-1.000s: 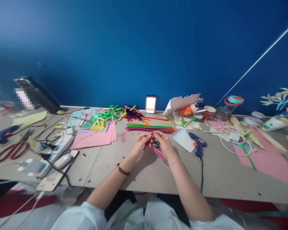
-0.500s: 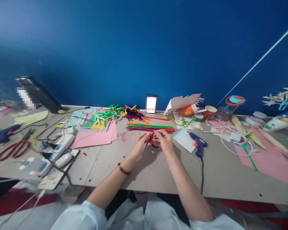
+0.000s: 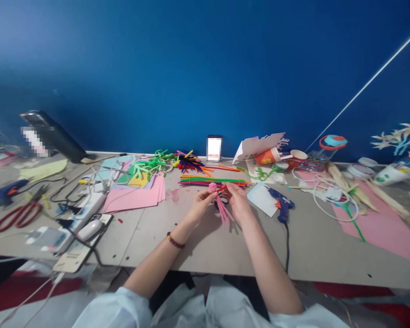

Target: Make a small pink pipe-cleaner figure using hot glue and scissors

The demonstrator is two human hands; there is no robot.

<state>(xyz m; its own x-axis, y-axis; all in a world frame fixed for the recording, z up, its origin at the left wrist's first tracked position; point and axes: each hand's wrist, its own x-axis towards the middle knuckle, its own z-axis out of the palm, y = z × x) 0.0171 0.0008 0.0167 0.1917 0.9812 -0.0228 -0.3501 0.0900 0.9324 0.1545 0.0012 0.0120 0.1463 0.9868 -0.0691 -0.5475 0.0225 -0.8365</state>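
My left hand (image 3: pixel 202 204) is closed in a pinch on a pink pipe-cleaner figure (image 3: pixel 222 213). The figure has a round coiled top, and several loose strands hang down between my hands. Close on its right, my right hand (image 3: pixel 239 202) pinches a short red pipe cleaner (image 3: pixel 221 188), which lies across the pink figure just under its top. Behind the strands a dark ring-shaped thing shows in part; its kind is hidden. Just beyond my hands lies a bundle of straight pipe cleaners (image 3: pixel 208 180) in orange, green and purple.
A blue glue gun (image 3: pixel 283 203) rests on pale blue paper (image 3: pixel 261 200) to the right. Pink sheets (image 3: pixel 133 199), a power strip (image 3: pixel 84 216) and red-handled pliers (image 3: pixel 23 214) lie leftward. A phone (image 3: pixel 214 149) stands against the wall. White cable (image 3: pixel 335 196) coils at right.
The pink figure has turned upright between my hands, so its round top and hanging strands now show. The red pipe cleaner has moved in against it. Both arms stay nearly in place.
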